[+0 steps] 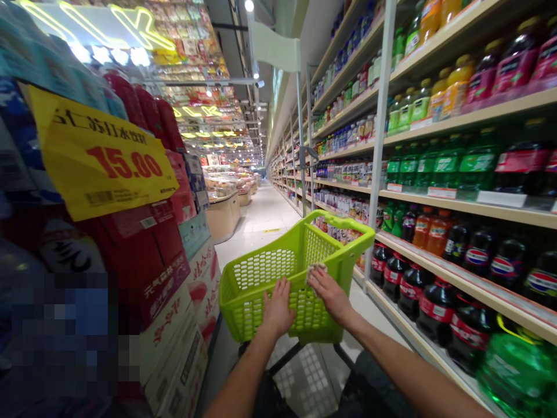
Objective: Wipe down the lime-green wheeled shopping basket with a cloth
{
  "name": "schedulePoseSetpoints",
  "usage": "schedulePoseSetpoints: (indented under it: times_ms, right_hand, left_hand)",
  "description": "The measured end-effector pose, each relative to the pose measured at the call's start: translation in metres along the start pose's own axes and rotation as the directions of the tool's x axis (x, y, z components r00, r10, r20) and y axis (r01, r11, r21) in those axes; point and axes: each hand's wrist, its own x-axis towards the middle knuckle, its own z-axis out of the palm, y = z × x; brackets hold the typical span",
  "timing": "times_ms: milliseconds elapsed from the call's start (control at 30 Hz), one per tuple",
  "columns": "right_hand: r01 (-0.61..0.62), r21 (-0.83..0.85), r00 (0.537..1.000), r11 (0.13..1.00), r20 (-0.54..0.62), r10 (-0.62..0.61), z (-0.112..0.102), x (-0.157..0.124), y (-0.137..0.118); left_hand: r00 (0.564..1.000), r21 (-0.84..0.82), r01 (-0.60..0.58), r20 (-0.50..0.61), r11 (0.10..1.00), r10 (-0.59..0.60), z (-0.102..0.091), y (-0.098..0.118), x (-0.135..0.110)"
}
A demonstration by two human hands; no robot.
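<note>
A lime-green shopping cart (319, 313) with a perforated plastic basket stands right in front of me, turned sideways. Its handle end points to the right, and the basket looks bare inside. My left hand (277, 307) lies against the near side wall, fingers stretched out over the rim. In my right hand (329, 290) is a crumpled whitish cloth (317, 268), pressed onto the top rim nearer the handle. Most of the cloth is hidden beneath my fingers. Dark legs of the cart frame show below the basket.
Shelves of bottled drinks (456, 162) line the right side, with large cola bottles (430, 302) low down. On the left, stacked drink cartons (174, 342) rise close by under a yellow price sign (108, 157). A pale tiled aisle (274, 203) runs ahead past display bins (221, 217).
</note>
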Motion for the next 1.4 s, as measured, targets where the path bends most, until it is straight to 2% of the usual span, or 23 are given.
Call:
schedulePoseSetpoints:
  times_ms: [67,133,333,500,567,633,733,833,900,967,1100,1167,1300,1400]
  right_hand:
    - [0.060,0.028,0.995,0.998,0.078,-0.062,0.010,-0.018,-0.005]
    - [0.081,0.054,0.990,0.995,0.116,-0.086,0.016,-0.024,-0.013]
    - [0.028,0.031,0.999,0.999,0.035,-0.029,0.023,0.024,-0.035]
    - [0.133,0.045,0.980,0.990,0.143,-0.138,0.042,-0.005,-0.047]
    - [0.156,0.065,0.975,0.986,0.149,-0.165,0.044,-0.004,-0.057]
    - [0.148,0.075,0.981,0.986,0.118,-0.156,0.045,0.013,-0.067]
    - [0.135,0.085,0.987,0.987,0.079,-0.142,0.052,0.036,-0.080]
    - [0.149,0.100,0.979,0.984,0.127,-0.161,0.068,0.025,-0.086]
    - [0.168,0.118,0.966,0.979,0.176,-0.187,0.077,0.012,-0.091]
    - [0.179,0.136,0.961,0.974,0.189,-0.203,0.081,0.013,-0.100]
    - [0.188,0.193,0.962,0.963,0.162,-0.221,0.083,0.051,-0.127]
    - [0.177,0.216,0.954,0.960,0.201,-0.221,0.086,0.061,-0.139]
    - [0.156,0.251,0.897,0.955,0.368,-0.243,0.092,0.046,-0.154]
    - [0.189,0.283,0.891,0.940,0.354,-0.286,0.090,0.046,-0.163]
  left_hand:
    - [0.998,0.016,0.066,0.008,0.998,-0.066,-0.001,-0.010,-0.003]
    - [0.991,0.053,0.137,-0.008,0.989,-0.137,0.000,-0.022,-0.006]
    - [0.994,0.140,0.105,-0.033,0.985,-0.101,0.008,-0.039,-0.012]
    - [0.998,0.143,0.050,-0.031,0.988,-0.046,0.008,-0.047,-0.020]
    - [0.999,0.134,0.040,-0.038,0.990,-0.035,0.007,-0.054,-0.024]
    - [0.997,0.132,0.067,-0.056,0.989,-0.060,0.007,-0.064,-0.028]
    - [0.980,0.144,0.185,-0.097,0.972,-0.172,0.007,-0.079,-0.036]
    - [0.975,0.142,0.208,-0.103,0.968,-0.195,0.006,-0.092,-0.044]
    - [0.980,0.107,0.186,-0.085,0.977,-0.178,0.004,-0.098,-0.047]
    - [0.984,0.039,0.168,-0.070,0.985,-0.165,0.001,-0.106,-0.047]
    - [0.985,-0.142,0.140,-0.084,0.980,-0.153,-0.007,-0.128,-0.043]
    - [0.978,-0.210,0.168,-0.089,0.963,-0.190,-0.008,-0.139,-0.042]
    - [0.967,-0.318,0.196,-0.094,0.927,-0.237,-0.005,-0.152,-0.042]
    - [0.965,-0.441,0.166,-0.112,0.882,-0.238,0.000,-0.159,-0.039]
